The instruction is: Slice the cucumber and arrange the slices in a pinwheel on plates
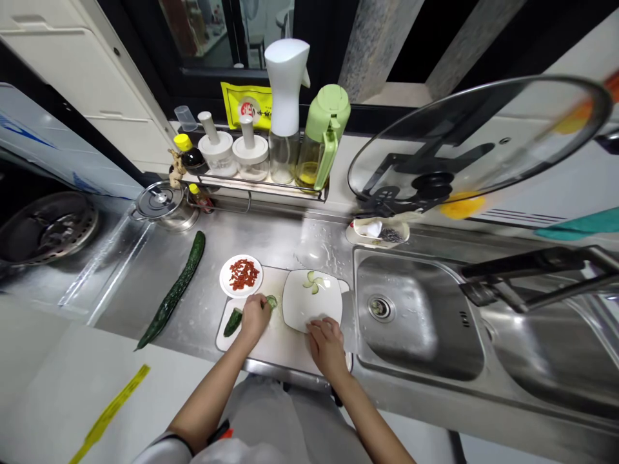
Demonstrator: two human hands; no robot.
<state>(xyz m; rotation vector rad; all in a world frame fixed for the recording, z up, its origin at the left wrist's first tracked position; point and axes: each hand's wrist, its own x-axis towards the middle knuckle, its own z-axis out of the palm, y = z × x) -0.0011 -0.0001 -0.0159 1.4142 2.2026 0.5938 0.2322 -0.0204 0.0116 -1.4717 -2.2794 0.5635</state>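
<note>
My left hand (256,317) is closed over the cutting board (285,351), its fingertips pinched at thin cucumber slices (272,301). Just left of it, a cut cucumber piece (233,322) lies on the board. My right hand (329,343) has its fingers bent together at the near right edge of a white squarish plate (304,312), gripping the rim. Several pale green cucumber slices (315,282) form a curved fan near the plate's far side. A flat grey blade-like shape (348,319) shows partly to the right of the plate.
A small plate (224,277) of chopped red pieces touches the board's far left corner. A whole cucumber (174,293) lies farther left, near a lidded pot (167,206). The sink (416,316) and faucet (527,270) are right. Behind stands a condiment rack (271,185).
</note>
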